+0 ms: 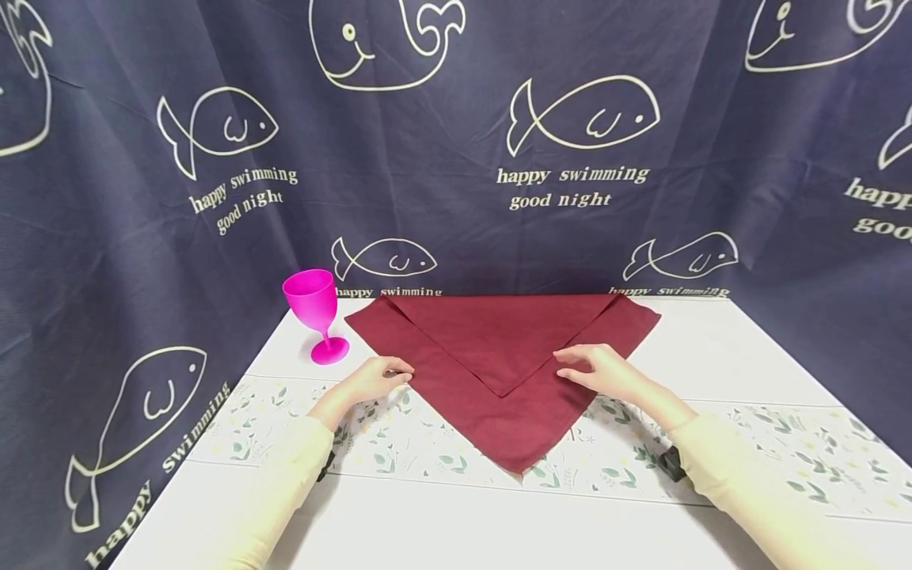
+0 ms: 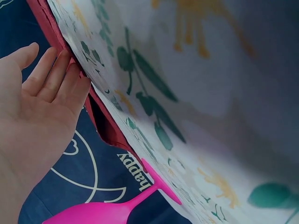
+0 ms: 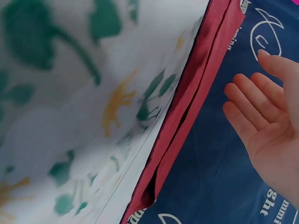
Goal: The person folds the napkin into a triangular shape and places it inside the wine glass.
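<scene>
Resting on a white table (image 1: 712, 356) with a leafy printed band, two hands in cream sleeves flank a maroon napkin (image 1: 499, 412) folded into a triangle, its point toward the person and its long edge running left to right at the far side. Left hand (image 1: 370, 380), fingers relaxed and nearly straight, touches the napkin's left slanted edge. Right hand (image 1: 606, 370), fingers also loose and gripping nothing, lies on the right slanted edge, equally close. Beyond the left hand stands a pink goblet (image 1: 317, 317), upright, apart from the napkin. Behind hangs a navy fish-print curtain (image 1: 456, 142).
</scene>
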Available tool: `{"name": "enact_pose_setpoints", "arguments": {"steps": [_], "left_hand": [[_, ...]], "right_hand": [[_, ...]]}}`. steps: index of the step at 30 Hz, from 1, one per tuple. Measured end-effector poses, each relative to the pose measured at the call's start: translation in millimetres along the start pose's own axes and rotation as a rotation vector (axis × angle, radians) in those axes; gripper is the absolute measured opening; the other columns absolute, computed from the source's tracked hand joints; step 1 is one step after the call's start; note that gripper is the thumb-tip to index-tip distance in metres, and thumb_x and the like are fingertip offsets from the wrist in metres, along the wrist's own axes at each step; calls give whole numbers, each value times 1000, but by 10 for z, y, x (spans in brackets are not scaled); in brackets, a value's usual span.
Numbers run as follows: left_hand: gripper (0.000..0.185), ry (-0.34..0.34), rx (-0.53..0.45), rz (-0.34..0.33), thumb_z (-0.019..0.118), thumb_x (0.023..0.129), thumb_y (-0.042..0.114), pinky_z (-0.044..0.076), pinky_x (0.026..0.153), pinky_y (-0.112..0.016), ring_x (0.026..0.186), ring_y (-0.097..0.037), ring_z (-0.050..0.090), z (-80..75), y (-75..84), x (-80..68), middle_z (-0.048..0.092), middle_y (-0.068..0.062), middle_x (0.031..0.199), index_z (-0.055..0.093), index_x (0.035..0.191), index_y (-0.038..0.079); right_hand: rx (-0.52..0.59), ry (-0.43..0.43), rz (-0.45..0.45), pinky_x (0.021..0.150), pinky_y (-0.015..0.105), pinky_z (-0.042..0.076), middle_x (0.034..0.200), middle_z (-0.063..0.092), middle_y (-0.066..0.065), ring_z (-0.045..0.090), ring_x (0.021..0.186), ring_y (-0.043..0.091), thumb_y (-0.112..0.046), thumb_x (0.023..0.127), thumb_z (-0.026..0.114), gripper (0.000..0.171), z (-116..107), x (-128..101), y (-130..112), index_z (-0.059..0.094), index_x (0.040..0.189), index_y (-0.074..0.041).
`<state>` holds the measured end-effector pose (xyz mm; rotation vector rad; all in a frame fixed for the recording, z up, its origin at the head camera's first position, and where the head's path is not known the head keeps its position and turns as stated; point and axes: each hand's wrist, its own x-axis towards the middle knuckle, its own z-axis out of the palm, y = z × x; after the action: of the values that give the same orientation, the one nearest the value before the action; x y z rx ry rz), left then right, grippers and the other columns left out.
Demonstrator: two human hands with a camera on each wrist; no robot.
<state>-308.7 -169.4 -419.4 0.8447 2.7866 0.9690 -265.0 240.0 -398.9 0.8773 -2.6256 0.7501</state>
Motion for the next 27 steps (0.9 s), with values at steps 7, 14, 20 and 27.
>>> {"name": "enact_pose_setpoints", "arguments": {"steps": [7,14,20,27], "left_hand": [[21,8,6,-8,55,86,20,44,87,-34,99,-19,57,4,-23,3,65,-3,99,64,100,8],[18,13,-4,-9,55,86,18,44,88,-35,100,-21,56,15,-11,-1,64,-4,99,64,99,10],[19,15,1,5,54,86,18,44,87,-36,99,-22,57,15,-26,9,64,-5,99,64,99,8],[21,0,4,24,56,85,18,44,87,-36,99,-22,57,14,-36,7,64,-7,100,63,101,6]], "right_hand": [[10,-27,-29,76,38,48,92,66,12,62,85,23,-16,75,68,30,68,108,-95,64,101,0],[-10,-27,-97,74,33,49,91,67,10,63,84,21,-18,74,68,28,169,181,-178,65,98,-2],[-9,-47,-146,76,33,48,93,66,9,62,86,19,-18,75,67,29,235,257,-267,65,99,-2],[23,-84,-179,73,30,50,92,66,9,62,84,17,-15,75,67,28,337,321,-364,64,99,-1]]}}
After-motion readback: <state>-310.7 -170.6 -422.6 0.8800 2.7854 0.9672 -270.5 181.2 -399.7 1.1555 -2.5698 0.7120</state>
